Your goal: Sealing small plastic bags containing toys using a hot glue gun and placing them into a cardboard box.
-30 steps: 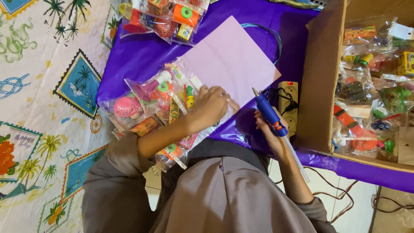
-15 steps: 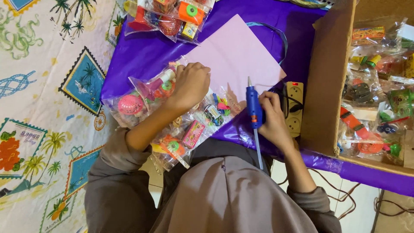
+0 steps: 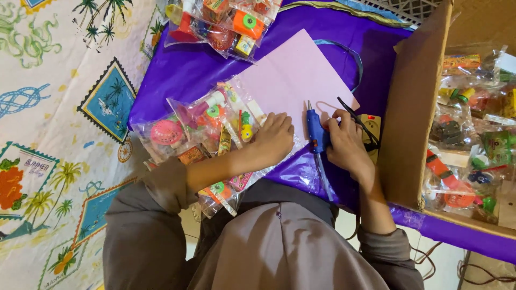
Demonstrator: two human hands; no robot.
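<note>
Blue glue gun [image 3: 317, 131] is in the right hand [image 3: 346, 145], grip closed round its body, nozzle pointing away from the person twd the pink paper sheet [image 3: 293, 80]. Gun sits just over the purple cover [image 3: 183, 70], near the sheet's edge. Left hand [image 3: 274, 138] lies flat, palm down, fingers loose, pressing a clear toy packet [image 3: 215, 126] beside the sheet. Power strip [image 3: 372, 128] just right of the right hand. Cardboard box [image 3: 416, 107] w/ more toy packets further right.
</note>
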